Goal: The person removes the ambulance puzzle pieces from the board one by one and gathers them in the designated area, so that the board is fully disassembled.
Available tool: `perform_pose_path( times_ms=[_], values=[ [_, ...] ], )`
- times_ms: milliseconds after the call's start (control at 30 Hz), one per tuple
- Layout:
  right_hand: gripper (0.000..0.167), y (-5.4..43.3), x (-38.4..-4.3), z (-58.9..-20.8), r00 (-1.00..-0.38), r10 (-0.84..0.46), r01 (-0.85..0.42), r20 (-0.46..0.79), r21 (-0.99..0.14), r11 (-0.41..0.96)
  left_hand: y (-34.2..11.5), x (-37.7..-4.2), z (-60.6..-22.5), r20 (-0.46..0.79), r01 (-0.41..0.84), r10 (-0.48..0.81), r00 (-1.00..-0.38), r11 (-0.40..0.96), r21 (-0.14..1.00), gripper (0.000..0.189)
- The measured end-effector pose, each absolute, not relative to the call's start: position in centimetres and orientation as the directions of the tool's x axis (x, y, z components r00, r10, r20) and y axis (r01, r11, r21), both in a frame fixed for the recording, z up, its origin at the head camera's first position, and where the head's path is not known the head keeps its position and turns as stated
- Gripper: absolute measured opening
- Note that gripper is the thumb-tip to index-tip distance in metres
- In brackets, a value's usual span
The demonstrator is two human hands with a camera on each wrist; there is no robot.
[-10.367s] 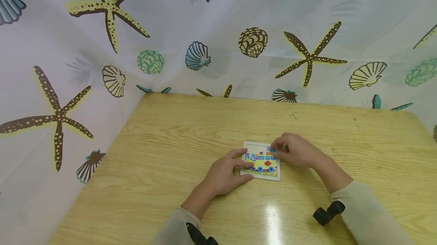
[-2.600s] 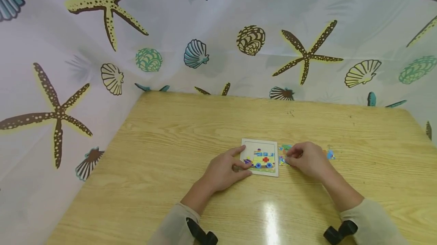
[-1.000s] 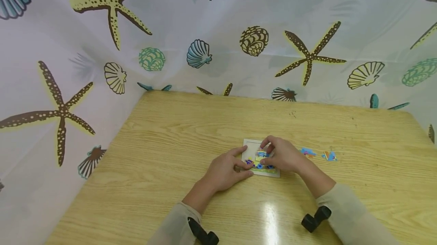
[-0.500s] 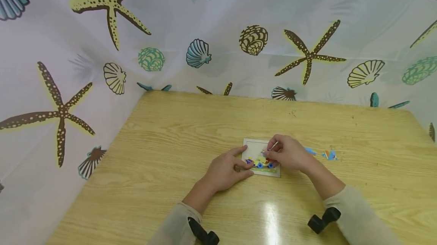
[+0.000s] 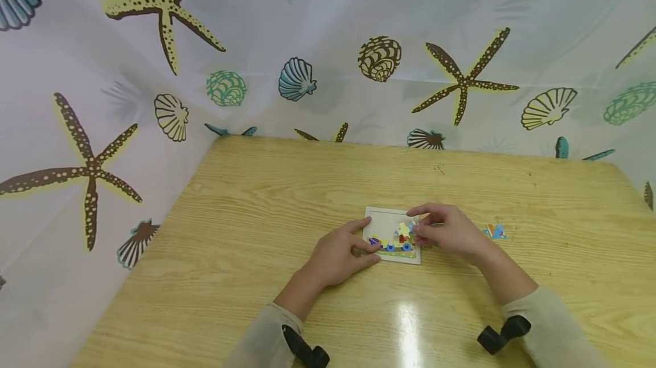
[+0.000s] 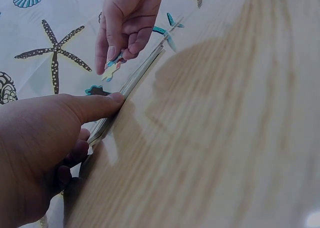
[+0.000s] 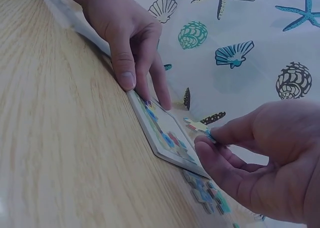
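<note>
A small square jigsaw puzzle (image 5: 376, 209) with a pale frame lies flat on the table, its upper left part bare backing. Along the bottom, pieces with blue wheels and green ground (image 5: 397, 252) sit in the frame. My left hand (image 5: 335, 257) steadies its left side, thumb at the near corner and fingers spread over the frame and picture. Thumb and fingertips of my right hand (image 5: 451, 231) pinch a yellow and blue puzzle piece (image 7: 196, 125) above the board's right edge. In the left wrist view this puzzle piece (image 6: 109, 74) hangs below the fingertips.
Loose puzzle pieces (image 7: 202, 192) lie on the wooden table (image 5: 256, 214) just right of the frame, partly hidden in the head view by my right hand. An orange and blue piece (image 5: 495, 231) lies farther right. A shell-and-starfish curtain (image 5: 328, 32) hangs behind the table.
The ambulance picture, nearly whole at first, has lost its front and windows as pieces came out. In the last second my right hand draws a piece up and rightward; my left hand stays put.
</note>
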State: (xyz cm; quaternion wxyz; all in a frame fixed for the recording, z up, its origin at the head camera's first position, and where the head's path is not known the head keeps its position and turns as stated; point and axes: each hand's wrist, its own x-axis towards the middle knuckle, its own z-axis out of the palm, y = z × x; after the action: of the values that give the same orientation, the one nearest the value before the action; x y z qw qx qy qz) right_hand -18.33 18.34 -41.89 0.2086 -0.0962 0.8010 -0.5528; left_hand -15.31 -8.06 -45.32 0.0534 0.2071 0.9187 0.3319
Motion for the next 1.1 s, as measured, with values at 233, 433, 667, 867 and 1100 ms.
perform_pose_path(
  times_ms=[233, 433, 667, 867, 1100],
  values=[
    [0.032, 20.0, -17.8, -41.6, -0.906, -0.352, 0.092, -0.234, -0.922, 0.376, -8.1, -15.1, -45.1, 0.045, 0.346, 0.414, -0.909, 0.691, 0.635, 0.028],
    [0.032, 21.5, -17.5, -41.7, -0.906, -0.342, 0.119, -0.250, -0.925, 0.362, -8.1, -15.2, -45.2, 0.039, 0.336, 0.405, -0.914, 0.697, 0.634, 0.027],
    [0.031, 23.0, -17.3, -41.6, -0.910, -0.317, 0.120, -0.268, -0.900, 0.419, -8.0, -15.4, -45.6, 0.027, 0.323, 0.395, -0.918, 0.709, 0.627, 0.028],
    [0.028, 23.9, -17.1, -40.7, -0.912, -0.284, 0.120, -0.298, -0.853, 0.509, -8.0, -15.3, -45.6, 0.029, 0.325, 0.398, -0.917, 0.704, 0.632, 0.028],
    [0.020, 25.1, -17.1, -40.5, -0.918, -0.262, 0.085, -0.298, -0.792, 0.605, -7.9, -15.3, -45.4, 0.030, 0.322, 0.393, -0.919, 0.703, 0.635, 0.028]
  ],
)
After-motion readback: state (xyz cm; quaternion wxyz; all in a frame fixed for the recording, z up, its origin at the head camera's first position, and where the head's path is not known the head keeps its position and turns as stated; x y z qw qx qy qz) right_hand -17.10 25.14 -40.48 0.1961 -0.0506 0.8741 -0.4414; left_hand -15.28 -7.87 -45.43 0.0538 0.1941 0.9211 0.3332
